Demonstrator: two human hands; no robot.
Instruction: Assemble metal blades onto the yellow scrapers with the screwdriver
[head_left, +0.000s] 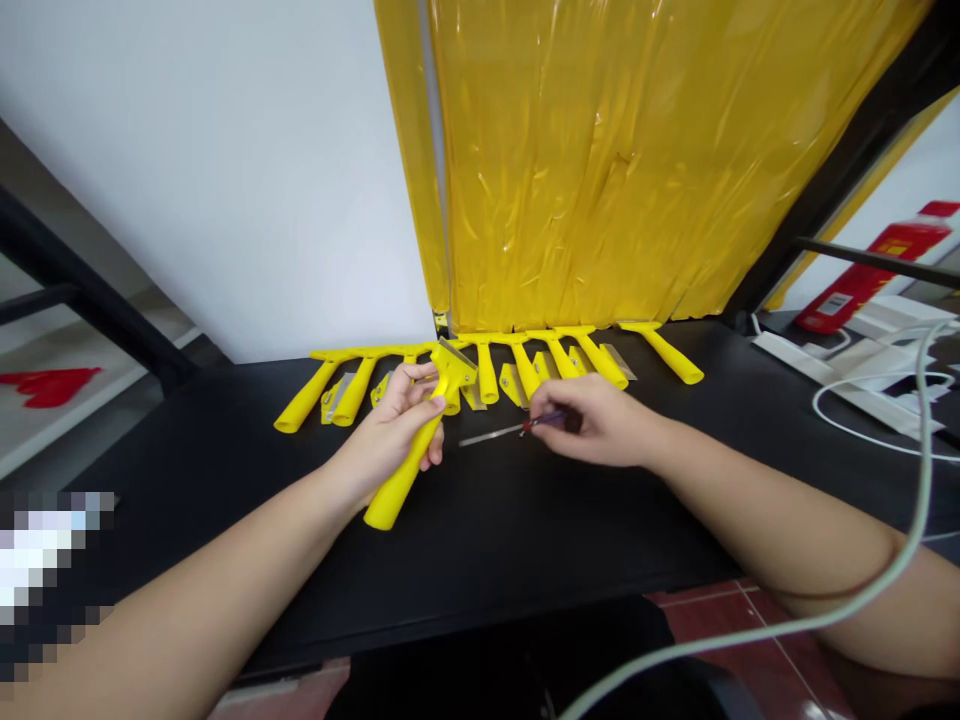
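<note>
My left hand (409, 415) is closed around a yellow scraper (411, 470), its thick handle slanting toward me and its head with a metal blade pointing up and away. In my right hand (589, 420) is a screwdriver (491, 436) with a dark handle, its metal shaft pointing left toward the scraper but apart from it. Behind both hands, several more yellow scrapers (304, 398) lie in a row along the back of the black table (525, 530). Small yellow blade plates (514, 384) with screws lie between their handles.
A white panel (262, 180) and a yellow plastic curtain (600, 170) rise behind the table. At the right are a red bottle (862, 270), white power strips (840, 385) and cables. A pale cable (795, 625) loops across my right forearm. Black frame bars (90, 270) stand at the sides.
</note>
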